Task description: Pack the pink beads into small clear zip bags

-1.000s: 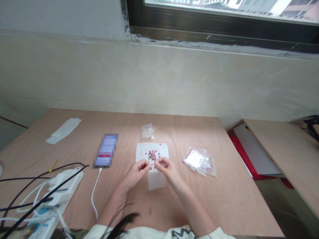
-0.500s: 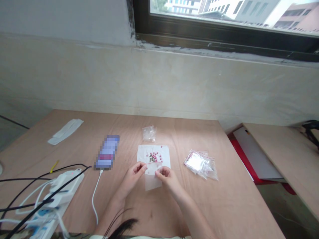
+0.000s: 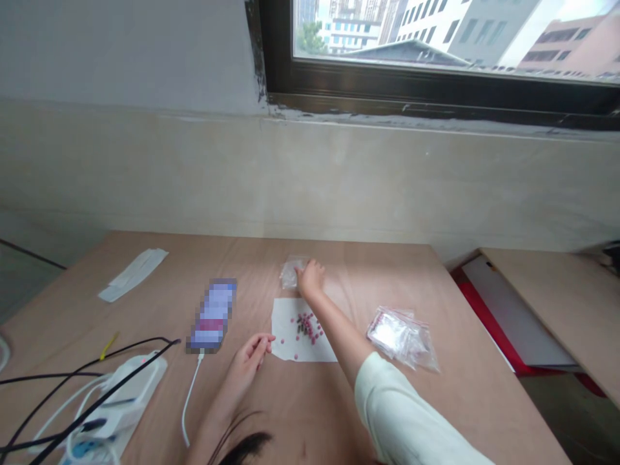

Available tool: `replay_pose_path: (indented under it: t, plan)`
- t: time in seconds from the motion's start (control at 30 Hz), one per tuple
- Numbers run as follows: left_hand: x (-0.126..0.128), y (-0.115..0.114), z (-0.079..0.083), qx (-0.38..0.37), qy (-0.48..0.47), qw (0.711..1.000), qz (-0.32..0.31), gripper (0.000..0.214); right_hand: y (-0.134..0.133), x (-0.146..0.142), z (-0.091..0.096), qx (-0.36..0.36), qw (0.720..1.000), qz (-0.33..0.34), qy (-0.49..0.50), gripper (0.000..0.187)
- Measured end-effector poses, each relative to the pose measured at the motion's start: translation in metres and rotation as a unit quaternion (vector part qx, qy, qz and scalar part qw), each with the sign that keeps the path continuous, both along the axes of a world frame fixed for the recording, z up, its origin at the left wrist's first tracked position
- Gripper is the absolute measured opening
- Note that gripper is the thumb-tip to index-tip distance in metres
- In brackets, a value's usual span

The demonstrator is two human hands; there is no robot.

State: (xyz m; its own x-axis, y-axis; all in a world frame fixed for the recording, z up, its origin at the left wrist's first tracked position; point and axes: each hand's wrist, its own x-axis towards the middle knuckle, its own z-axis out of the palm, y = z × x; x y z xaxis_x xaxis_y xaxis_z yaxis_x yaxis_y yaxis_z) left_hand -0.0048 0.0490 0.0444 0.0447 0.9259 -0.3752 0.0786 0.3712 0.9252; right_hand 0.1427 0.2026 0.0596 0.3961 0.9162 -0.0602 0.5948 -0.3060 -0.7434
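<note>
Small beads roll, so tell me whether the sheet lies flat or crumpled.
Flat: the sheet shows straight edges on the table, beads on top.

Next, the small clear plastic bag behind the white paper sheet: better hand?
Likely the right hand: it is at that small clear plastic bag; the left hand is by the white paper sheet.

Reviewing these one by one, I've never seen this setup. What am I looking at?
No machine here: these are a person's bare hands, seen from a camera worn on that person's head. On the table lies a white sheet with small pink and dark pieces. The right hand is at a clear bag beyond it; its grip is unclear. The left hand is by the sheet's left edge; I can't tell whether it holds anything. Also there: other bags, a phone, a power strip.
</note>
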Motion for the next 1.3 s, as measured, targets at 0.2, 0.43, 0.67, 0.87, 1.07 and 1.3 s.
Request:
replay_pose_path:
  t: [0.2, 0.43, 0.67, 0.87, 1.07, 1.3]
  plan:
    - [-0.003, -0.006, -0.006, -0.013, 0.017, 1.0, -0.017, 0.043, -0.076, 0.06, -0.006, 0.022, 0.979, -0.055, -0.193, 0.035]
    - [0.01, -0.015, -0.001, -0.003, 0.031, 0.998, -0.059, 0.038, -0.159, 0.126, -0.033, -0.054, 0.959, -0.1, -0.261, 0.033]
    - [0.014, -0.032, 0.002, 0.0, 0.021, 0.998, -0.057, 0.037, -0.169, 0.141, -0.041, 0.074, 0.987, -0.091, -0.111, 0.03]
    - [0.012, -0.035, 0.014, 0.011, 0.021, 0.999, -0.046, 0.033, -0.174, 0.133, -0.011, 0.179, 0.977, -0.117, -0.021, 0.025]
    - [0.042, -0.013, 0.036, 0.02, -0.084, 0.989, -0.124, 0.036, -0.188, 0.073, 0.029, 0.242, 0.965, 0.076, 0.066, 0.019]
    - [0.037, 0.009, 0.042, -0.01, -0.14, 0.982, -0.125, 0.024, -0.184, 0.049, 0.027, 0.177, 0.944, 0.258, 0.103, 0.018]
